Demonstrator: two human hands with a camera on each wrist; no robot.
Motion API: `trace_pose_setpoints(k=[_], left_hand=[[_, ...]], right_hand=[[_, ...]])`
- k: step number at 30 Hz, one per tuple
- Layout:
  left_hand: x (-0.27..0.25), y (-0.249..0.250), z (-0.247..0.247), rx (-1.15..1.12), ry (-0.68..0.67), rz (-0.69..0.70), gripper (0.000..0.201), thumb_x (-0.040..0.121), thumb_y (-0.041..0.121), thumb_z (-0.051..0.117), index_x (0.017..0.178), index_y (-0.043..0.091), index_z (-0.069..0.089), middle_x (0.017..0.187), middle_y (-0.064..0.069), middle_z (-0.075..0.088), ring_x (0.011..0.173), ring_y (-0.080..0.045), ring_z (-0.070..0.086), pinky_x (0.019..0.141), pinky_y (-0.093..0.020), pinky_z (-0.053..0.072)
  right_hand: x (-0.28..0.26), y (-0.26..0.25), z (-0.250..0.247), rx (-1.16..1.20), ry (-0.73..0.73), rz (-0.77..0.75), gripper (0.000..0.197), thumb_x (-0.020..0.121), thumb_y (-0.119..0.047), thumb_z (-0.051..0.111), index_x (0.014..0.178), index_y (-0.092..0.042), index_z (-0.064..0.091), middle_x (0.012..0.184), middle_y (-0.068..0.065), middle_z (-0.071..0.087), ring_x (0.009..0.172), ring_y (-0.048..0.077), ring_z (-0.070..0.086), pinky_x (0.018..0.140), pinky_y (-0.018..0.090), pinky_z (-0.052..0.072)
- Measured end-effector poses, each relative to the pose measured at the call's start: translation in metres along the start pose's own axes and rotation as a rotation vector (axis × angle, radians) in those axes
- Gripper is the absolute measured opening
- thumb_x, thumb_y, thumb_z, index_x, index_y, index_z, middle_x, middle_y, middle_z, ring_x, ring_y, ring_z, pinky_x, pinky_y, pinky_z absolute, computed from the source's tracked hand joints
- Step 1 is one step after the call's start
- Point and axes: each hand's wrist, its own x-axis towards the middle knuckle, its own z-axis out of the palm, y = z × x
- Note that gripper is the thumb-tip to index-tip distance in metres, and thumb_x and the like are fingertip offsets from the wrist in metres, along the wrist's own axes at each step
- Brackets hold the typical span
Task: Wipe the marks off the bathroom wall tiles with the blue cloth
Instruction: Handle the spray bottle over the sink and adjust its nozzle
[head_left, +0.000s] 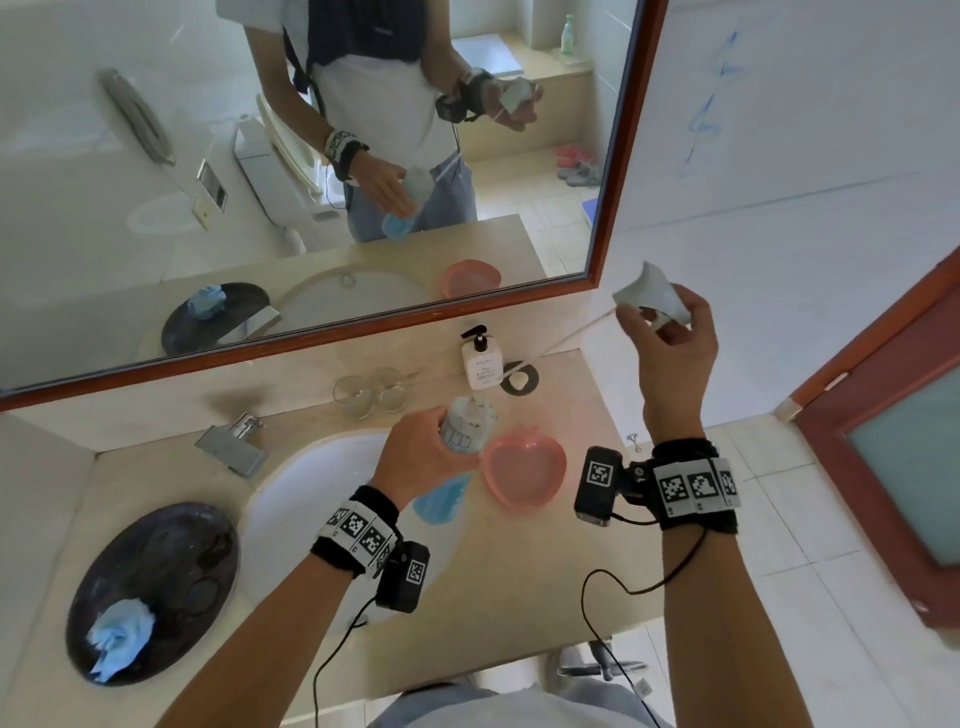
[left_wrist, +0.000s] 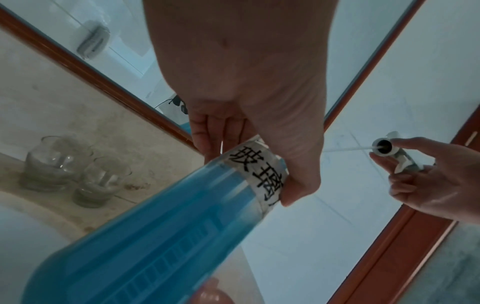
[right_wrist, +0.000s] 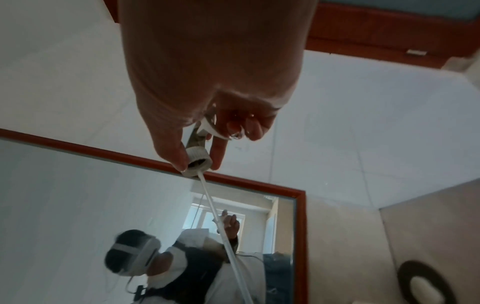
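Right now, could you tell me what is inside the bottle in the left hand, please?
The bottle holds blue liquid, filling most of the body. A white label covers the neck, and the left hand wraps it there, so the level near the top is hidden.

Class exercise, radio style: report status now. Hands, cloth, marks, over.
Left hand grips blue-liquid bottle. Right hand holds removed spray head. Blue cloth untouched on dark plate. Blue marks on wall, unwiped.

cloth (head_left: 120, 638) on plate (head_left: 171, 561), left of sink (head_left: 291, 499)
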Motion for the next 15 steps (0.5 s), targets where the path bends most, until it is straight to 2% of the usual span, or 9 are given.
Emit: trace_pose_setpoints(k=[3,7,11,15], left_hand=[[0.005,-0.004,0.013,0.072,-0.035,-0.008,0.045,0.067,0.051,0.09,0.098,0.027,0.069,0.09,0.011,0.071,0.083,-0.008,0.069,0.076,-0.032,0.063],[0.018,-0.009,0.032,0.167,-0.066,-0.013,0.045,0.065,0.05,0.09,0.093,0.025,0.066,0.088,0.008,0.067,0.081,-0.013,0.066,0.077,-0.037,0.062],[0.03,-0.017,0.051,0.227,-0.111,-0.022,0.05,0.066,0.049,0.091,0.1,0.021,0.067,0.093,0.005,0.068,0.085,-0.016,0.067,0.08,-0.038,0.062],[0.035,-0.022,0.067,0.275,-0.164,-0.068,0.05,0.068,0.048,0.091,0.102,0.019,0.067,0.095,0.003,0.069,0.088,-0.018,0.067,0.082,-0.038,0.06]], right_hand=[[0.004,0.018,-0.017,-0.082,0.062,-0.002,0.058,0.076,-0.03,0.088,0.126,-0.019,0.06,0.117,0.008,0.066,0.091,0.016,0.064,0.076,0.024,0.056],[0.003,0.045,-0.033,-0.219,0.111,-0.002,0.056,0.08,-0.025,0.087,0.127,-0.016,0.059,0.108,-0.001,0.065,0.076,0.004,0.055,0.069,0.022,0.051],[0.002,0.067,-0.042,-0.274,0.117,0.035,0.054,0.08,-0.025,0.087,0.126,-0.019,0.059,0.107,0.001,0.067,0.07,0.006,0.053,0.066,0.025,0.052],[0.005,0.078,-0.043,-0.296,0.139,0.044,0.052,0.082,-0.024,0.086,0.126,-0.018,0.059,0.1,-0.002,0.064,0.063,0.002,0.046,0.061,0.02,0.047]])
